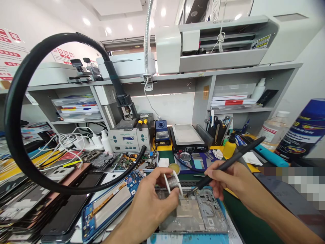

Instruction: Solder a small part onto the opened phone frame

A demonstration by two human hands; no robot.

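Observation:
My left hand (152,200) pinches a small white spool of solder wire (173,183) between thumb and fingers. In my right hand (224,176) is a black soldering iron (228,162), held like a pen and slanting down to the left. Its metal tip is at or just above the upper edge of an opened phone frame (190,213), close beside the spool. The frame lies flat below both hands, on a blue-and-white sheet (188,238). Whether the tip touches the frame I cannot tell.
A blue phone housing (109,206) lies left of my left hand, beside stacked phone parts (27,200). A thick black hose (15,135) loops over the left side from a hot-air station (129,139). Behind stand a soldering station (162,132), a heating plate (189,139) and a spray can (303,132).

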